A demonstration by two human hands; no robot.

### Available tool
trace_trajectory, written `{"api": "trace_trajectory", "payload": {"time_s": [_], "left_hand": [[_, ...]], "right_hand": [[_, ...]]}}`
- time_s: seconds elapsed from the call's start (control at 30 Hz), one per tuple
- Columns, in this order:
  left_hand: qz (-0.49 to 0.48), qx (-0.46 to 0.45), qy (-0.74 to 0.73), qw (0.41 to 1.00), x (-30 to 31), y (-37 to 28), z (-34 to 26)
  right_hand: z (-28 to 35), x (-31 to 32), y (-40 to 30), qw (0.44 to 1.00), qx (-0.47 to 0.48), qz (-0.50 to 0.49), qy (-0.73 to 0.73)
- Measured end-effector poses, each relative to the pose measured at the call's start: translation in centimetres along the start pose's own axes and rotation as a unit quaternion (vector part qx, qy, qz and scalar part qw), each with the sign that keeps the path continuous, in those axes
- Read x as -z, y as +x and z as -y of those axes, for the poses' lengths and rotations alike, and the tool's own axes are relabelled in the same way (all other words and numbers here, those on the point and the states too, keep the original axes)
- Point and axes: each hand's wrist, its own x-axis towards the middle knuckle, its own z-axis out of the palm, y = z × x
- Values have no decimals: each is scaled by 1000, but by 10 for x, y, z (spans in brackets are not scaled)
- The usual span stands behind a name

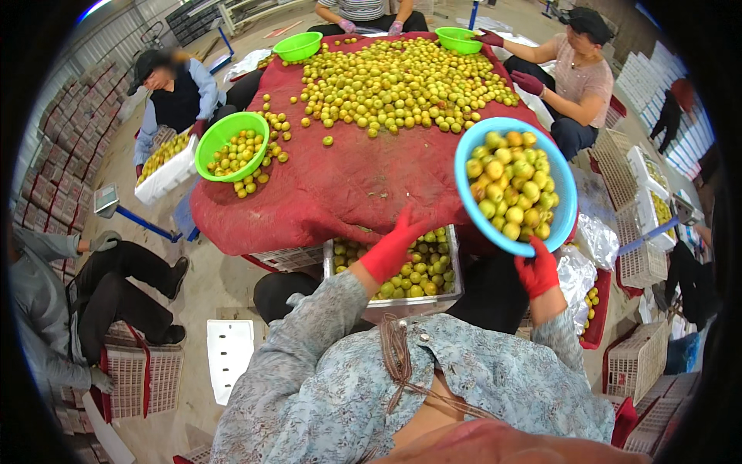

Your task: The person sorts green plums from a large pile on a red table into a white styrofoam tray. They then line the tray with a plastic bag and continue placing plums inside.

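Observation:
Gloved in red, my right hand grips the near rim of a blue plastic basket heaped with yellow-green round fruit. The basket is at the right edge of a table covered with red cloth. My left hand, also in a red glove, is over the cloth's near edge with fingers spread and nothing in it. Below it, a white crate full of the same fruit stands between my knees, partly hidden by my left forearm. A large pile of loose fruit covers the table's far half.
A green basket with fruit sits at the table's left edge; two more green basins are at the far corners. Co-workers sit around the table. A scale stands at left; plastic crates and foil bags lie at right.

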Motion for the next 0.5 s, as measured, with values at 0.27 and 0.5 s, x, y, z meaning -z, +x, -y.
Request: {"api": "trace_trajectory", "payload": {"time_s": [0.27,0.5], "left_hand": [[102,167,-465,864,-14,-39,-8],[89,227,-526,815,23,-96,-7]], "right_hand": [[-59,37,-125,972,-165,34,-163],[5,36,-120,742,-272,307,-531]]}}
